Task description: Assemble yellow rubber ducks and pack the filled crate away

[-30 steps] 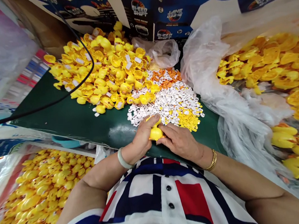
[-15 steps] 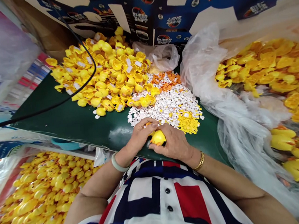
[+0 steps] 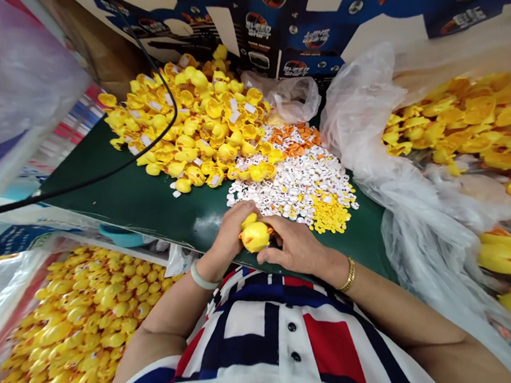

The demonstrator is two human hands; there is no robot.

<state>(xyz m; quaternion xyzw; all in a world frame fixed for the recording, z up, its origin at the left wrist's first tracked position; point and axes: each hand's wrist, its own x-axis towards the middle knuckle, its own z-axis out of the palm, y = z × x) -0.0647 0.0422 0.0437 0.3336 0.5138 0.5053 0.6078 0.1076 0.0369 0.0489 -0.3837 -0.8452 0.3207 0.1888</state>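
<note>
A yellow toy duck (image 3: pixel 256 237) with small orange parts is held at the near edge of the green table. My left hand (image 3: pixel 231 232) is closed around its left side, the fingers partly hidden behind it. My right hand (image 3: pixel 299 246) lies against the duck's right side, its thumb parted from the forefinger, with a gap between them. Just beyond my hands spread many small white eye pieces (image 3: pixel 277 192) with dark dots. Beside these lie yellow discs (image 3: pixel 330 213) and orange pieces (image 3: pixel 298 137).
A heap of yellow duck halves (image 3: pixel 196 122) covers the back of the green table (image 3: pixel 103 187), crossed by a black cable (image 3: pixel 102 178). Plastic bags (image 3: pixel 361 122) holding more yellow parts stand at right. At lower left is a box full of yellow ducks (image 3: pixel 83 320). Printed cardboard (image 3: pixel 295 27) lines the back.
The duck has turned and shifted slightly left, and more of it shows. My right hand's thumb and fingers have loosened from around it. The whole view has shifted a little.
</note>
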